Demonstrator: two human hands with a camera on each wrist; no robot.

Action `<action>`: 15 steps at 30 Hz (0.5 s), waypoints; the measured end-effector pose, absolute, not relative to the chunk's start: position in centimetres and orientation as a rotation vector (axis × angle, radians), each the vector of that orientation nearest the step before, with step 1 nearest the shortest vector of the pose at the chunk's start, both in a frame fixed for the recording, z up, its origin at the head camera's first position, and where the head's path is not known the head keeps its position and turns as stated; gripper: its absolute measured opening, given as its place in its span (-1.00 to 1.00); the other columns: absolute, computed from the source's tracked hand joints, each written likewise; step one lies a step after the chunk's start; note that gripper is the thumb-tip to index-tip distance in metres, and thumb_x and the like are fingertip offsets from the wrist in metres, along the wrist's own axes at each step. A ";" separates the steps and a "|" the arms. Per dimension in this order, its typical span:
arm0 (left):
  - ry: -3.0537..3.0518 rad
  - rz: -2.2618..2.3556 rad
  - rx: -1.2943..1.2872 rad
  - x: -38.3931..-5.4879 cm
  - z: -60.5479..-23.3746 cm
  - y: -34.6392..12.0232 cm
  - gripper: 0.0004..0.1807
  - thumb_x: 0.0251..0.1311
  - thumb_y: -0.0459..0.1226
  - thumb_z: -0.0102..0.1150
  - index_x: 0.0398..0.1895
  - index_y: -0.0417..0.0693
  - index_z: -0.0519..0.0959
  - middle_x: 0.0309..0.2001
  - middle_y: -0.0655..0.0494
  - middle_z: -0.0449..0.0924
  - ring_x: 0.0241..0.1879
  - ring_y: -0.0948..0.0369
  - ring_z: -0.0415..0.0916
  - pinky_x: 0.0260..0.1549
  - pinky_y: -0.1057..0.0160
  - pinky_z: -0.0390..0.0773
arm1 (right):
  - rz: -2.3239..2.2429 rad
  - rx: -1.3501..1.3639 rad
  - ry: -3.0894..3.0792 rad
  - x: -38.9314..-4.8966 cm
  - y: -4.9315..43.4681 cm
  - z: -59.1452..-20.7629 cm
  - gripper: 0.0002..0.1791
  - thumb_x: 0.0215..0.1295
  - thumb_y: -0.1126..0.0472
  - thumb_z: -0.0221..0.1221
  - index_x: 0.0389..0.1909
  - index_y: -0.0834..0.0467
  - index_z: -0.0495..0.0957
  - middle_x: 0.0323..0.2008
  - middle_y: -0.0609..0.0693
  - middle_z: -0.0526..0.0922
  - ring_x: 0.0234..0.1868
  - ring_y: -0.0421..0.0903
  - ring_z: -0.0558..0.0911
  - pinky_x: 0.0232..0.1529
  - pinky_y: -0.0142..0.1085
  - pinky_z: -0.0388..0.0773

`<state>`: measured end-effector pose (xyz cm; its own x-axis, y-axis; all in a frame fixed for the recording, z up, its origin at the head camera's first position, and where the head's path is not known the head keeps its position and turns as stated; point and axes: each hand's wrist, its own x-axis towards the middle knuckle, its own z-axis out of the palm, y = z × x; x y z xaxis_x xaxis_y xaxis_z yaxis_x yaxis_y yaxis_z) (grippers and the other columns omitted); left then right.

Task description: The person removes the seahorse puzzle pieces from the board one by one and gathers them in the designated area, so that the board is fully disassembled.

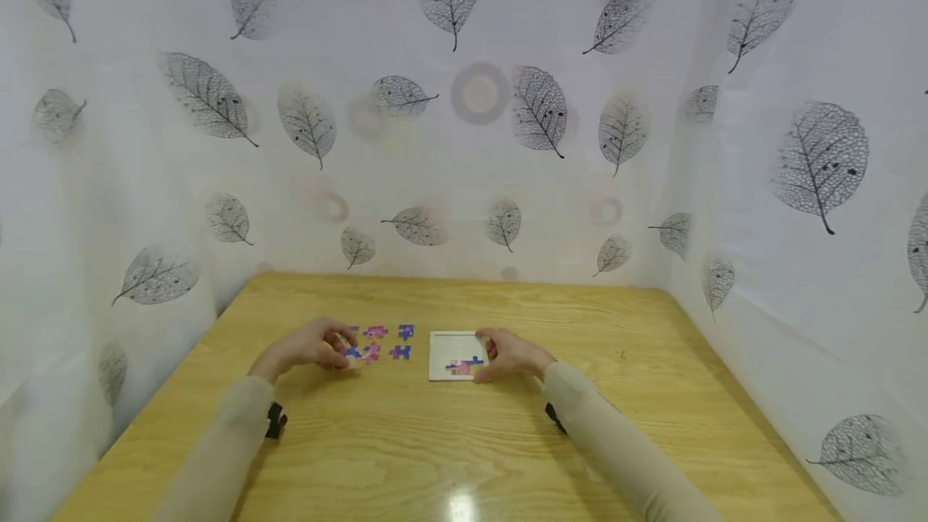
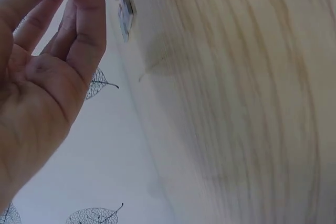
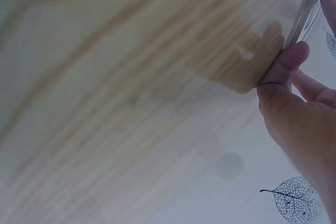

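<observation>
A square white puzzle tray (image 1: pixel 451 347) lies on the table, with a few joined pink, blue and yellow jigsaw pieces (image 1: pixel 465 366) in its lower right part. My right hand (image 1: pixel 511 354) grips the tray's right side, the thumb at the near corner and the fingers at the far one. In the right wrist view, that thumb (image 3: pixel 286 64) presses on the tray's edge. My left hand (image 1: pixel 319 345) is bent over loose jigsaw pieces (image 1: pixel 371 353) left of the tray. Its fingertips run out of the left wrist view, so whether they pinch a piece is unclear.
More loose pieces lie between the left hand and the tray, among them a blue piece (image 1: pixel 400 353) and a purple-blue piece (image 1: pixel 406 332). The wooden table (image 1: pixel 406 433) is bounded at the back and sides by a white leaf-print curtain (image 1: pixel 464 167).
</observation>
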<state>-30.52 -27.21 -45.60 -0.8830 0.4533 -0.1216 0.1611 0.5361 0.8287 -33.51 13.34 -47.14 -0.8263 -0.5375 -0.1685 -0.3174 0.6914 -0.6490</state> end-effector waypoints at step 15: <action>2.454 1.195 0.487 -29.4 -45.3 -28.3 -0.65 0.02 -0.40 0.40 -0.12 -0.33 0.54 -0.46 0.04 0.47 -0.50 0.24 0.46 -0.52 0.31 0.57 | -0.929 -0.671 2.534 -33.6 13.3 -47.3 -0.03 -0.01 0.15 0.50 0.41 0.26 0.23 -0.17 0.05 0.48 -0.18 -0.10 0.40 -0.11 -0.27 0.38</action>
<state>-29.43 -28.33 -45.30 -0.8730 0.4561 -0.1728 0.1453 0.5813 0.8006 -33.55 13.33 -47.28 -0.8230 -0.5434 -0.1654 -0.3077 0.6714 -0.6742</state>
